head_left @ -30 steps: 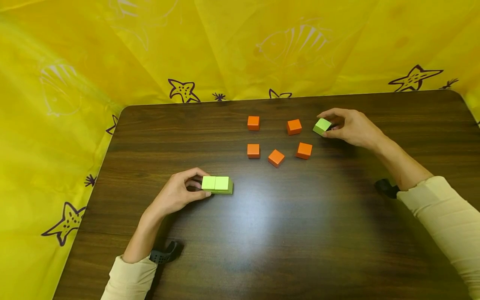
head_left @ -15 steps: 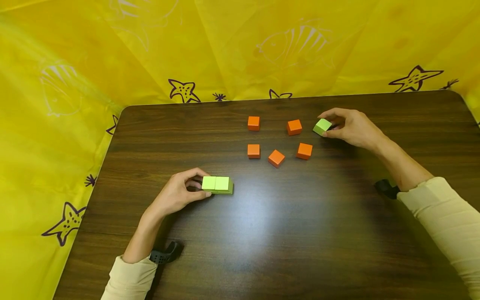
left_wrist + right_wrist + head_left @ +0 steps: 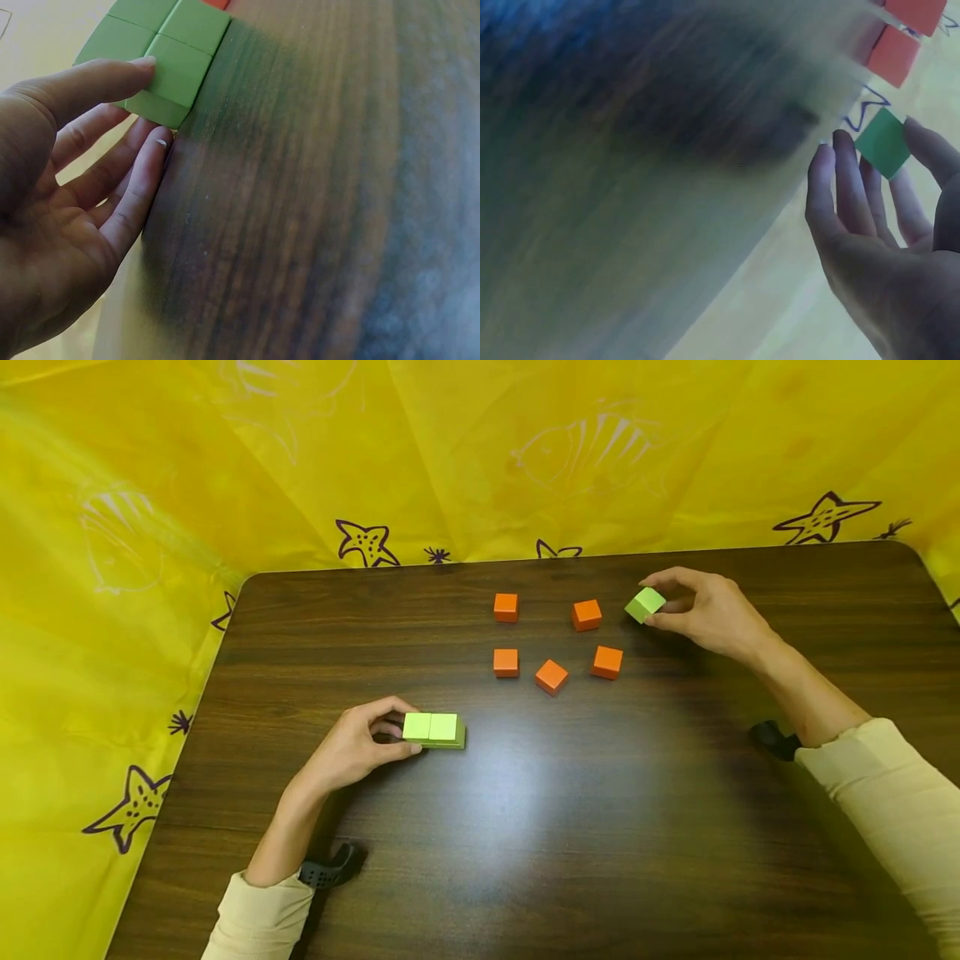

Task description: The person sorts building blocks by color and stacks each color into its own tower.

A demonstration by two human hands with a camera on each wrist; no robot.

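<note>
Several green blocks (image 3: 444, 727) stand together, two side by side on top and green below them; the left wrist view shows the same stack (image 3: 180, 60) as a two-by-two face. My left hand (image 3: 358, 745) pinches its left end, with the thumb on the near face. At the far right, my right hand (image 3: 712, 612) pinches a single green block (image 3: 646, 604) between thumb and fingers, tilted. In the right wrist view that green block (image 3: 884, 142) sits at the fingertips of my right hand (image 3: 892, 255).
Several orange blocks lie apart between the hands, among them one at the back left (image 3: 506, 607), one near the middle (image 3: 551, 677) and one nearest the right hand's side (image 3: 607, 662). A yellow patterned cloth (image 3: 450, 460) hangs behind the dark wooden table (image 3: 525, 860).
My right hand has risen slightly with the single green block, which has shifted a little up in the view and turned. My left hand and its stack have stayed in place.
</note>
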